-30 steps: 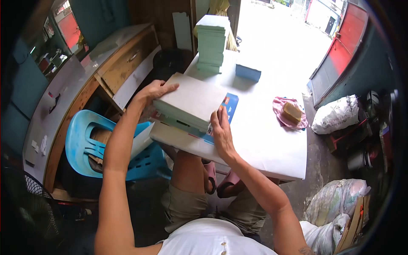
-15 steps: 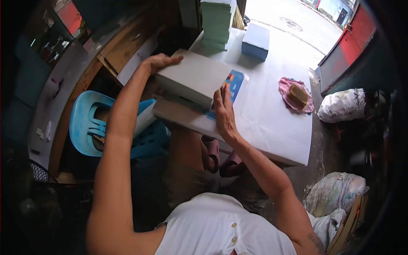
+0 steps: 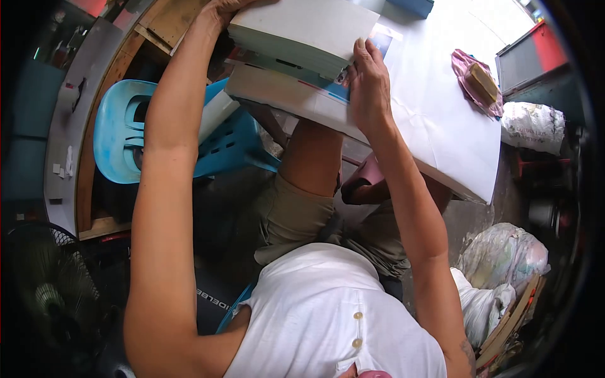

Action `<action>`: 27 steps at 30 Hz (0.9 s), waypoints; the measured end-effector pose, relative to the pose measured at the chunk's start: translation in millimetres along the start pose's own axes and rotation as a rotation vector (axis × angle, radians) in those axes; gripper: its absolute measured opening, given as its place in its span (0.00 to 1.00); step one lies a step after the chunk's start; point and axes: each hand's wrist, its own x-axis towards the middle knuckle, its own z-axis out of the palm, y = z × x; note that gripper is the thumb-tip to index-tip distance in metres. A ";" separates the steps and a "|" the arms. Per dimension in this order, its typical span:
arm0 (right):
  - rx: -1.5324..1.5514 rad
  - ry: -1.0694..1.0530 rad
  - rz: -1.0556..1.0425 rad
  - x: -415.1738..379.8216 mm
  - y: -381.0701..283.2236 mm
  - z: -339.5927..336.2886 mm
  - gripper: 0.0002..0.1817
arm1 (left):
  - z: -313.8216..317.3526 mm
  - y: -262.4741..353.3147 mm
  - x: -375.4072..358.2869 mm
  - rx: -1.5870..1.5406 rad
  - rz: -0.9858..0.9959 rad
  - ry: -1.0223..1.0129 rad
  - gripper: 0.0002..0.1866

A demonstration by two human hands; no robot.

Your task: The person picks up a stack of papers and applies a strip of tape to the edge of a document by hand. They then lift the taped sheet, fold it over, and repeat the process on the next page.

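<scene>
A thick stack of paper (image 3: pixel 305 31) with a pale top sheet lies near the left edge of the white-covered table (image 3: pixel 435 126). My left hand (image 3: pixel 230 7) is against the stack's far left corner, partly cut off by the frame's top edge. At the right end of the stack, my right hand (image 3: pixel 370 85) presses with its fingers together and fingertips at the top corner. Both hands hold the stack between them. Beneath it shows a blue printed sheet. On the table to the right, a yellow-brown block (image 3: pixel 482 83) rests on a pink cloth (image 3: pixel 463 66).
A blue plastic chair (image 3: pixel 116 132) stands left of the table. Further left is a long wooden-edged counter (image 3: pixel 69 132), with a fan (image 3: pixel 53 290) below. A white sack (image 3: pixel 532 128) and a filled plastic bag (image 3: pixel 504 255) lie on the right. A blue stack (image 3: pixel 413 6) sits at the top.
The view has shifted, so the table and stack appear higher in the frame. Both hands remain at the ends of the stack. The green stack is now out of view.
</scene>
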 end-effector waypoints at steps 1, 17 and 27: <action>-0.041 0.013 -0.022 3.7 0.0 0.3 0.37 | 14.7 12.1 -15.5 -0.066 0.016 -0.077 0.34; 0.133 -0.215 0.158 0.1 -55.7 23.9 0.32 | 81.1 18.8 -115.1 -0.273 0.459 0.352 0.39; -0.436 -0.215 -0.343 20.5 -81.9 -4.2 0.47 | 87.3 29.2 -101.4 -0.356 0.770 0.276 0.51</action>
